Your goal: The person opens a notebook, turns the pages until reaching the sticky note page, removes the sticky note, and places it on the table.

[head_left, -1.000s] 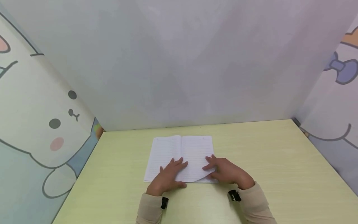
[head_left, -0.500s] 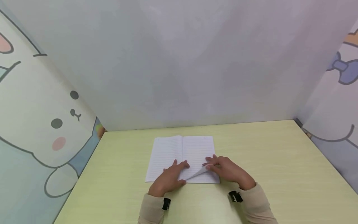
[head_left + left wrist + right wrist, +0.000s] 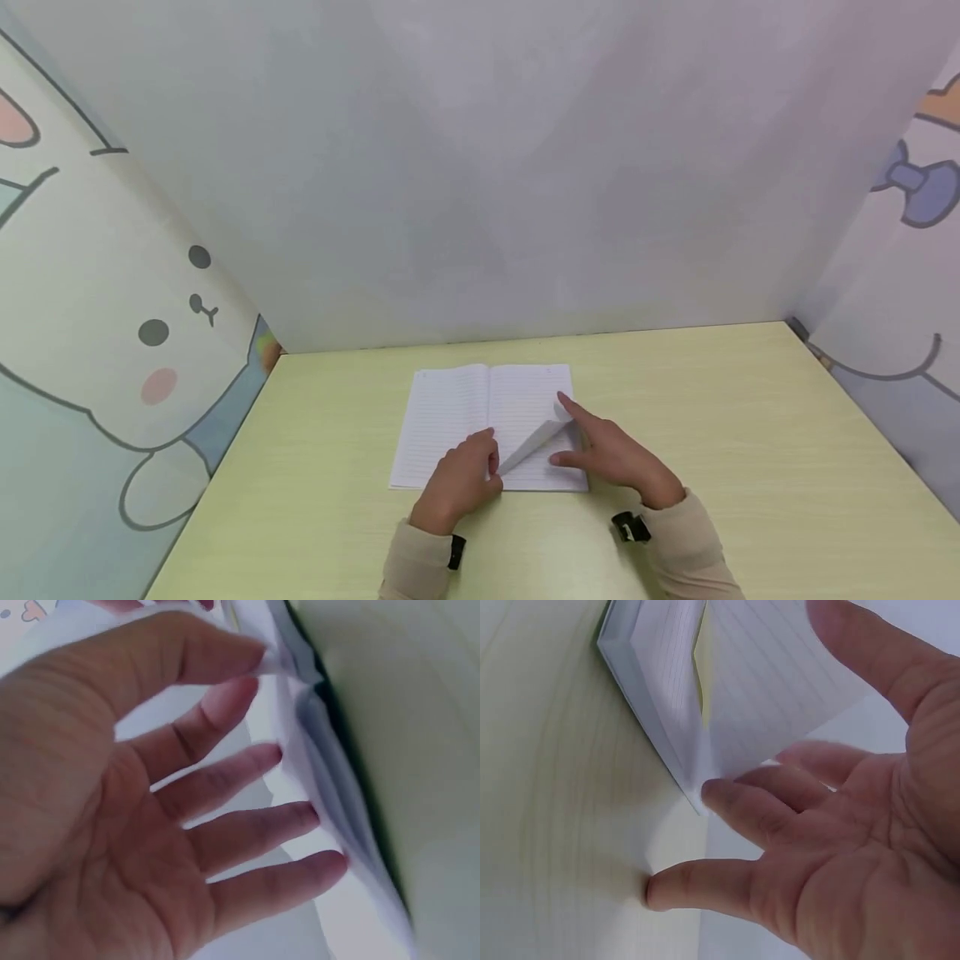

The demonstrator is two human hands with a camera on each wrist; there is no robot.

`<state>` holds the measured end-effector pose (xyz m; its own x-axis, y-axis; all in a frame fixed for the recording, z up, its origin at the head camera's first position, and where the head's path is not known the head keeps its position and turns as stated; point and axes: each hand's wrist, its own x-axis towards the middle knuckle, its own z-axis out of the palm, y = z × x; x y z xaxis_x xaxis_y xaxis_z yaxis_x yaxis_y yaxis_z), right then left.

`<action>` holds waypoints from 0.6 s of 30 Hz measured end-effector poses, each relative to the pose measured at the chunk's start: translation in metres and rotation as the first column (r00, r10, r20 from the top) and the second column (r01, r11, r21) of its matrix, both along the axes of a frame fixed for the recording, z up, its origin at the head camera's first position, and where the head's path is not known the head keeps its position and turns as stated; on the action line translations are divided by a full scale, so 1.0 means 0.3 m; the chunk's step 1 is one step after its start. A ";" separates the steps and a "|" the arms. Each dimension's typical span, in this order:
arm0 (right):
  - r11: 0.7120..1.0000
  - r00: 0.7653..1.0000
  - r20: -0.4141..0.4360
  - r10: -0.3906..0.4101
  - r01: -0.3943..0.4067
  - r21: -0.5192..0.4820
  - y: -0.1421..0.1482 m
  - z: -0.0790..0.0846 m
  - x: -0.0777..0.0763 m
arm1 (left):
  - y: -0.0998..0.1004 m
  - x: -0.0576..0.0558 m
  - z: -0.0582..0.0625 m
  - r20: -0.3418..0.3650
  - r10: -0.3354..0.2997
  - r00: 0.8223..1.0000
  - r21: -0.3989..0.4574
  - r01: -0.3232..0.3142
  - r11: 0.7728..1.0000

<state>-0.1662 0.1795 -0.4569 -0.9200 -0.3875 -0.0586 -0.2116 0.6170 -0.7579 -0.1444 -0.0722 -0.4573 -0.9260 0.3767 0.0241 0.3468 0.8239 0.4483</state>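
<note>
An open lined notebook lies flat on the table. One right-side page is lifted at its lower corner and slants up from near the spine. My left hand is at the notebook's bottom edge by the spine; in the left wrist view its thumb and index finger pinch the page's edge, while the other fingers extend over the paper. On the right, my right hand has its fingers spread beside the raised page, thumb apart from it. The right wrist view shows the lifted sheet close to the fingers.
The pale wooden table extends around the notebook on all sides. A plain grey wall stands behind it, and side panels with cartoon animals flank it. A black strap is at the right wrist.
The right page's lower corner has risen and folded toward the spine. The right hand first pinched it, then spread its fingers. The left hand went from lying flat to pinching the page.
</note>
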 end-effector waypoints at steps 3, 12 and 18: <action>1.000 1.000 0.001 -0.015 0.015 -0.005 -0.005 -0.013 -0.006 | -0.003 -0.006 -0.009 -0.018 0.028 0.999 0.030 -0.028 0.999; 0.996 1.000 0.004 -0.018 0.017 0.090 -0.040 -0.023 0.010 | -0.008 -0.024 -0.017 -0.029 0.165 0.986 0.066 -0.163 0.984; 0.991 0.999 0.003 -0.045 0.045 0.128 -0.050 -0.013 0.017 | -0.071 -0.050 0.002 0.083 0.336 0.938 0.073 -0.342 0.937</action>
<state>-0.1612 0.1646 -0.4608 -0.9358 -0.3346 -0.1110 -0.1769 0.7179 -0.6733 -0.1594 -0.0937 -0.4568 -0.9989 0.0396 -0.0254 0.0199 0.8451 0.5342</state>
